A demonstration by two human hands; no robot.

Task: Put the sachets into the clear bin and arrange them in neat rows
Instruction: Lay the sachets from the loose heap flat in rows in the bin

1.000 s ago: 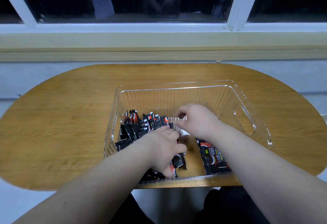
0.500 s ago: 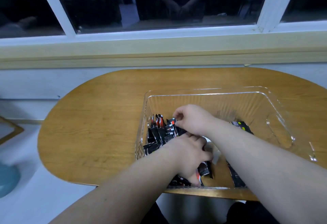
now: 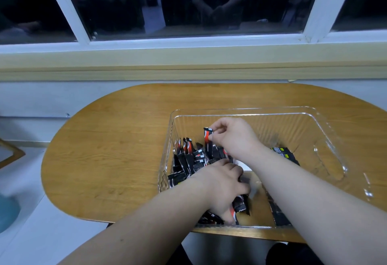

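A clear plastic bin [image 3: 310,122] stands on the oval wooden table [image 3: 117,155]. Several black-and-red sachets [image 3: 188,158] stand bunched against the bin's left wall. My right hand [image 3: 232,137] pinches the top of one black-and-red sachet [image 3: 207,139] and holds it upright above the bunch. My left hand [image 3: 224,183] reaches down into the near left of the bin, fingers closed around sachets [image 3: 240,204] there. More dark sachets [image 3: 282,153] lie flat on the bin floor behind and under my right forearm.
A window sill and dark window run along the far side of the table. The table's near edge lies just under the bin. A blue round object [image 3: 8,212] sits at the lower left on the floor.
My right hand has lifted one sachet up out of the bunch. The camera has swung left, so the bin now sits further right in view. My left hand stays low in the bin.
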